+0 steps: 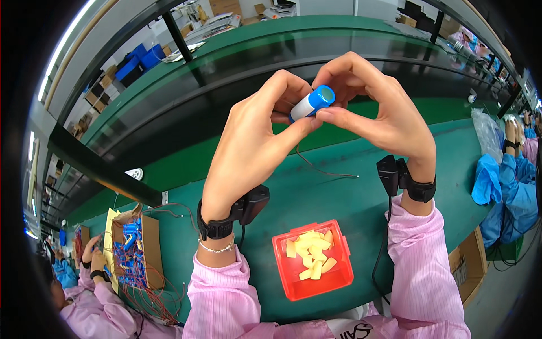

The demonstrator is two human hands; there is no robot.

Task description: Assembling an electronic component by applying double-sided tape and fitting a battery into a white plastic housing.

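We grip a blue-capped battery (312, 103) between our left hand (255, 133) and right hand (377, 112), raised above the green surface (350, 198) for a close view; the red tray (312, 260) sits near.

Hands raised together over the workbench, bin of slips beneath them.

The left hand (254, 135) and right hand (378, 113) meet above the workbench (395, 192), pinching a cylindrical battery cell (312, 103) between their fingertips; a thin wire (324, 169) hangs from the cell down to the bench surface. Below and between the wrists, near the front edge, sits a small plastic bin (312, 261) with paper slips (311, 254) lying in it. To its left, a cardboard box (138, 248) holds more cells with wires spilling out toward the front. Further left, a co-worker's hands (93, 257) reach beside that box. At the far right, another person's sleeve (516, 192) rests at the bench end.
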